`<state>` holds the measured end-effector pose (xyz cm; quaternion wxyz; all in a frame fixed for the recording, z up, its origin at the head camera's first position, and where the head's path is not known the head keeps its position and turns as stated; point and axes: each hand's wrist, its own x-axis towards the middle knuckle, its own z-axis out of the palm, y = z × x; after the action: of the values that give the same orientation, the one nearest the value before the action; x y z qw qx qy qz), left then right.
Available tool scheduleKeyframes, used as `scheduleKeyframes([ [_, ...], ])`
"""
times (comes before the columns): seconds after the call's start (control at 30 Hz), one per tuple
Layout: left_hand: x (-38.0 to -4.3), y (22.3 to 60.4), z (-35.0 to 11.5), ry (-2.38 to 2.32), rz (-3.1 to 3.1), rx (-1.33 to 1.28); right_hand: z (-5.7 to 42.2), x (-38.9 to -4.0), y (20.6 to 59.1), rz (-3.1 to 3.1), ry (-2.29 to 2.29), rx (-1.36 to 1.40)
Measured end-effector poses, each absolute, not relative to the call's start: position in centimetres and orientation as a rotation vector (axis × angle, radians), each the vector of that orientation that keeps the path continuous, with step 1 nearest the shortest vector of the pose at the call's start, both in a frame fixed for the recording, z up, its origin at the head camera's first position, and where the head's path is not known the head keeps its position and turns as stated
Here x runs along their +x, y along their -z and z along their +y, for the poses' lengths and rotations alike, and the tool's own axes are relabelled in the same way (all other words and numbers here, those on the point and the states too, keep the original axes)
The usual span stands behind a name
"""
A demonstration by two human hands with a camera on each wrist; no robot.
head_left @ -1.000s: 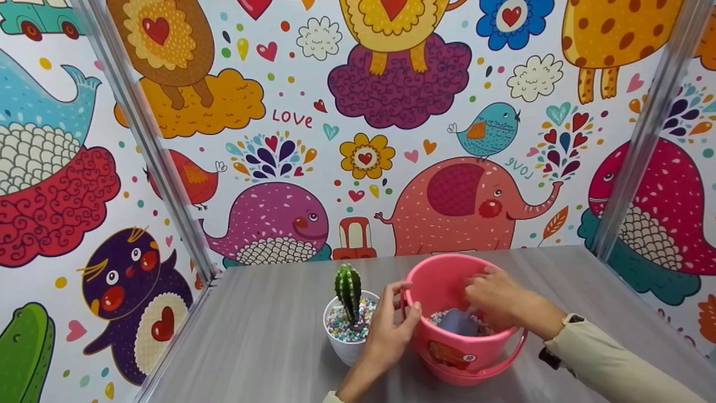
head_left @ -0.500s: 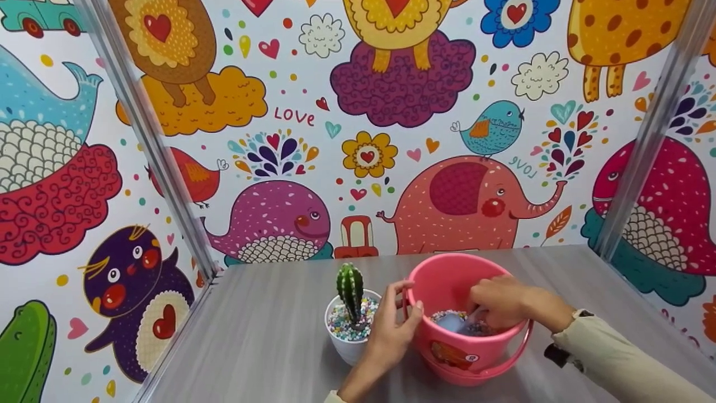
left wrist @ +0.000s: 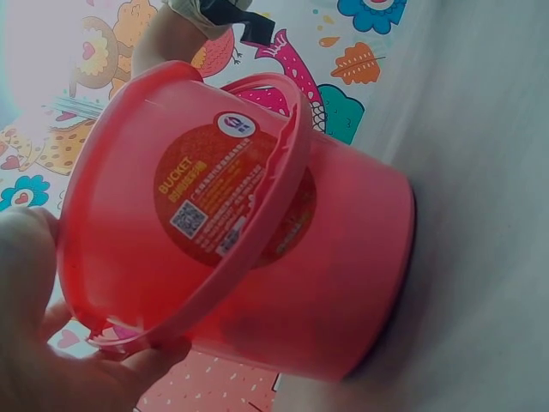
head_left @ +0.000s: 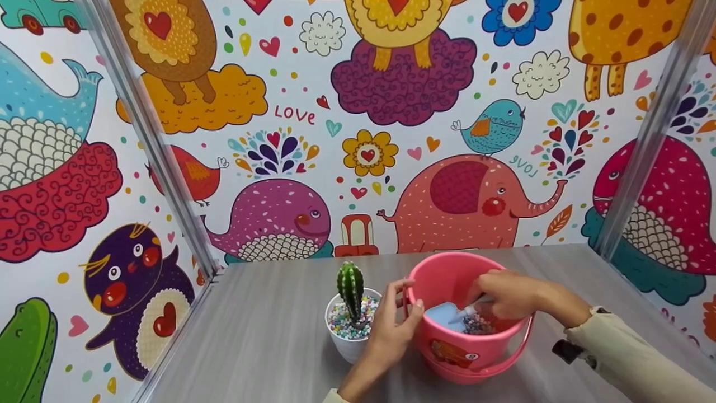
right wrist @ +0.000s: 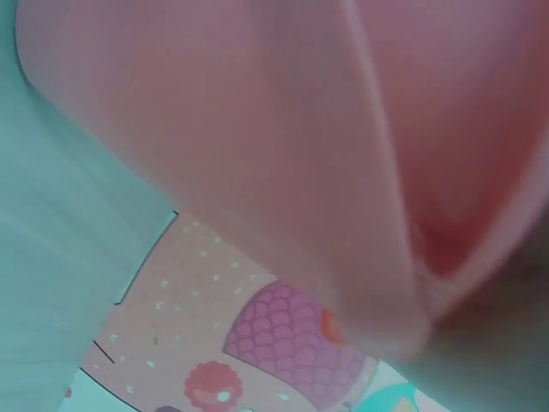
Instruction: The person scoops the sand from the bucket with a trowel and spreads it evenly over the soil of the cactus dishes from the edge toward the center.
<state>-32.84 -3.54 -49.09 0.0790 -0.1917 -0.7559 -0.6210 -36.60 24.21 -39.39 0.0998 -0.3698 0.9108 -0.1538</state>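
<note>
A pink bucket (head_left: 442,280) stands on the table with small multicoloured beads (head_left: 479,323) inside. My left hand (head_left: 390,329) holds its left rim, thumb on the near side and fingers toward the far side; the left wrist view shows this hand (left wrist: 94,373) at the rim beside the handle joint. Inside the bucket, my right hand (head_left: 510,294) grips the pale handle of a small toy shovel. The light blue blade (head_left: 443,315) points left, tilted over the beads. In the right wrist view the bucket (right wrist: 214,129) fills much of the picture and the shovel is hidden.
Just left of the bucket, behind my left forearm, a green cactus (head_left: 350,288) stands in a white pot (head_left: 347,345) filled with coloured beads. The bucket's pink carrying handle (head_left: 523,347) hangs down at the front right. Printed panels (head_left: 302,162) enclose the grey table (head_left: 257,330).
The shovel blade has moved left and up within the bucket, with more of it showing. My right hand has shifted right and turned. The left hand stays at the rim.
</note>
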Motion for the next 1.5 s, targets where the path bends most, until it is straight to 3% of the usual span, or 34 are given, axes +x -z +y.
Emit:
scheduleKeyframes([
  [0.63,-32.6,48.9,-3.6,1.852,-2.243,-0.571,26.8,-35.6,38.4,2.697,0.695,-1.107],
  [1.13,-32.2,47.8,-4.2,1.387,-2.252,-0.528,27.3,-34.7,38.3,2.765,0.745,-1.084],
  [1.5,-31.0,45.4,-5.5,1.145,-2.100,-0.717,27.3,-34.7,38.1,2.821,0.741,-1.124],
])
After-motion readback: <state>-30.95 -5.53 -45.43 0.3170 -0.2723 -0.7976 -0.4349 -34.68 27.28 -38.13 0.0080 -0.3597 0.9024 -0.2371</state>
